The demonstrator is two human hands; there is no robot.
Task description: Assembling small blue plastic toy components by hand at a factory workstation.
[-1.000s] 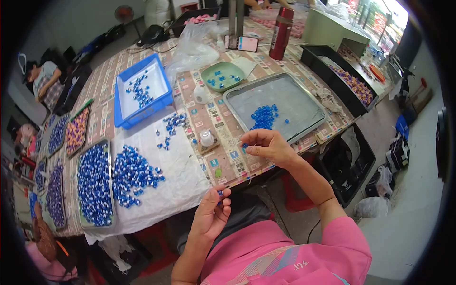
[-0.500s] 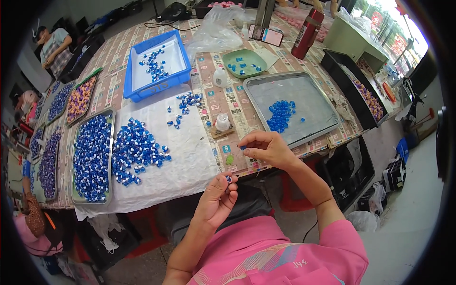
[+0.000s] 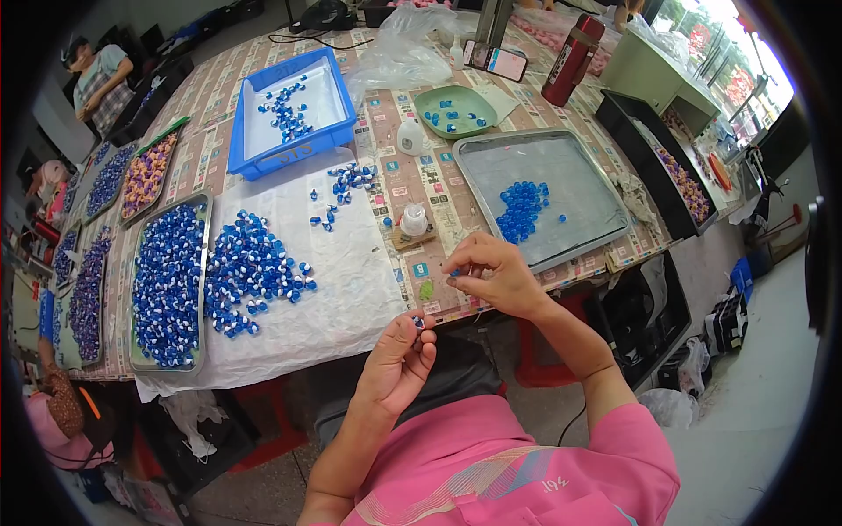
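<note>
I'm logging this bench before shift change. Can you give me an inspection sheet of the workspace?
Surface: long table under a patterned cover, with a white sheet at the near edge.
Job's things: small blue bead pinched in the left hand; right hand pinches another small blue piece; bead pile on the sheet; metal tray with blue beads.
Clutter: blue bin, green dish, small white bottle, red flask, phone.
Grippers: both hands closed on small pieces.
Cables: dark cable at far edge.
Surroundings: another person far left.
</note>
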